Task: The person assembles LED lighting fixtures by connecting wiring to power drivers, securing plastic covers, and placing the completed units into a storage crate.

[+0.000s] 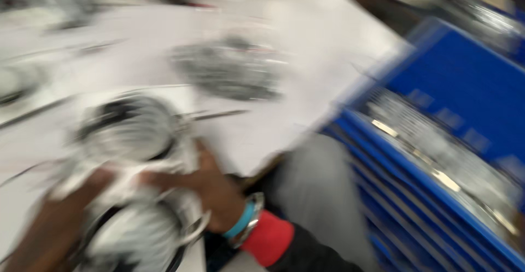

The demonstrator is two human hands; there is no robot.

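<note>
On the worktop (306,42): all pretty blurry.
Right hand (210,187): grip wrapped over a round silvery metal part (131,135), pinching its right edge.
Left hand (60,217): under the same part's left side; can't tell its fingers.
Right of grip: blue tool cabinet (454,113), drawer open.
Risk: I'd guess the part slips, since only 1 hand clearly clamps it.

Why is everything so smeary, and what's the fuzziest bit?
Head view: the whole picture is streaked with motion blur. The silvery metal part under both hands, left hand and right hand, is smeared most, so the grip is unclear. The blue tool chest and the white table keep only soft edges. Lighting is bright and even, with no strong shadows.
</note>
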